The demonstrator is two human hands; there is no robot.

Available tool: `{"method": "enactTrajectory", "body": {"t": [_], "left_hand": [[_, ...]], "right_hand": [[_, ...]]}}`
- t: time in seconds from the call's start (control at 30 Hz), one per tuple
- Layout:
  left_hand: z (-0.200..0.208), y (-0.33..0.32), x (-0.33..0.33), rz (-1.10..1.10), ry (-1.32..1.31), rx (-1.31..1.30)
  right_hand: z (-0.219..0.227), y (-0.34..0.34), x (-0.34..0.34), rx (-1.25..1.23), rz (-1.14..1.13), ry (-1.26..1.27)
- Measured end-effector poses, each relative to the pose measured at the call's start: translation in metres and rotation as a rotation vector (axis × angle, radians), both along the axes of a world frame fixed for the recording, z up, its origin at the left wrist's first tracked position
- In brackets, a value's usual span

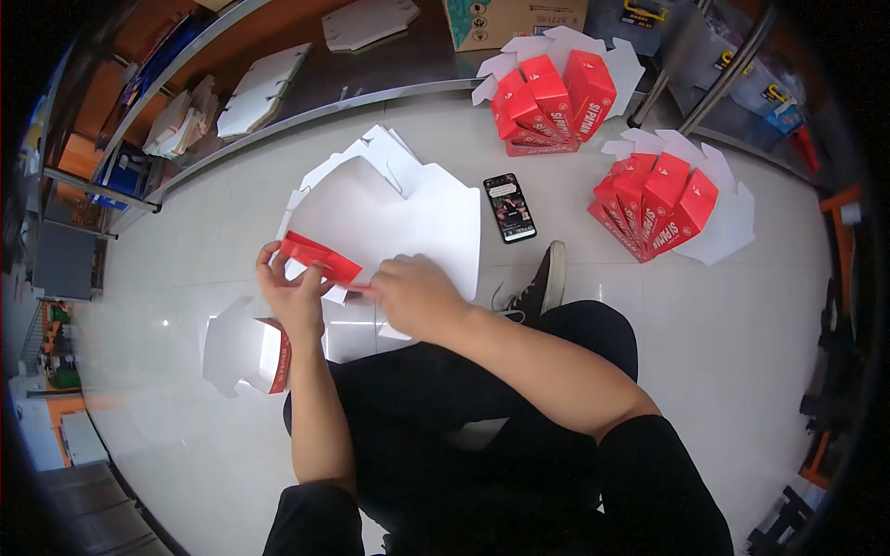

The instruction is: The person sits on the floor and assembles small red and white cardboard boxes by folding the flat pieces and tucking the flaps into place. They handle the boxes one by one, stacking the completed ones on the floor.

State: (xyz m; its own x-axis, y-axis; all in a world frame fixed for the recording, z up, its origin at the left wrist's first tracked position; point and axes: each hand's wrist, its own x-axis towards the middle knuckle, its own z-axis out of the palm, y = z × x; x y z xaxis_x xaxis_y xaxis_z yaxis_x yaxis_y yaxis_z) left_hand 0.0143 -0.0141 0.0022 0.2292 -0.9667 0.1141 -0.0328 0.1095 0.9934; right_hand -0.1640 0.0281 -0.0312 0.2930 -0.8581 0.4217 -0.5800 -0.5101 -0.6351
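Note:
In front of me, a partly folded paper food box (320, 258) shows red panels with white flaps. My left hand (295, 295) is closed on its red side, thumb and fingers gripping the panel. My right hand (417, 295) is curled at the box's right end, pinching a red edge; its fingertips are partly hidden. Beneath and beyond both hands lies a stack of flat white box blanks (426, 208) on the tiled floor. Left of my knee stands one folded box (264, 352), open with its white inside showing.
Two nested stacks of finished red boxes stand at the right, a far stack (547, 107) and a nearer stack (658, 204). A phone (511, 208) lies lit on the floor by my shoe (538, 285). A metal shelf (357, 83) holding white card pieces runs along the back.

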Motion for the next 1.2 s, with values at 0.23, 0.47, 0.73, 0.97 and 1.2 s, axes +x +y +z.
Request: {"method": "enactTrajectory", "body": {"t": [0.23, 0.47, 0.73, 0.97, 1.2], "left_hand": [[-0.017, 0.0, -0.009, -0.149, -0.283, -0.164], [-0.006, 0.012, -0.019, -0.17, -0.442, -0.159], [0.005, 0.016, -0.019, -0.335, -0.635, -0.169], [-0.004, 0.019, -0.031, -0.28, -0.551, -0.371], [0.01, 0.0, 0.008, -0.136, -0.039, -0.203]], "right_hand": [[-0.007, -0.008, -0.004, 0.22, -0.165, -0.077], [-0.006, 0.0, -0.002, 0.093, -0.186, 0.04], [-0.007, -0.001, 0.0, 0.114, -0.132, 0.042], [0.006, -0.015, -0.011, 0.208, -0.136, -0.38], [0.025, -0.013, -0.032, 0.099, -0.073, -0.132]]}}
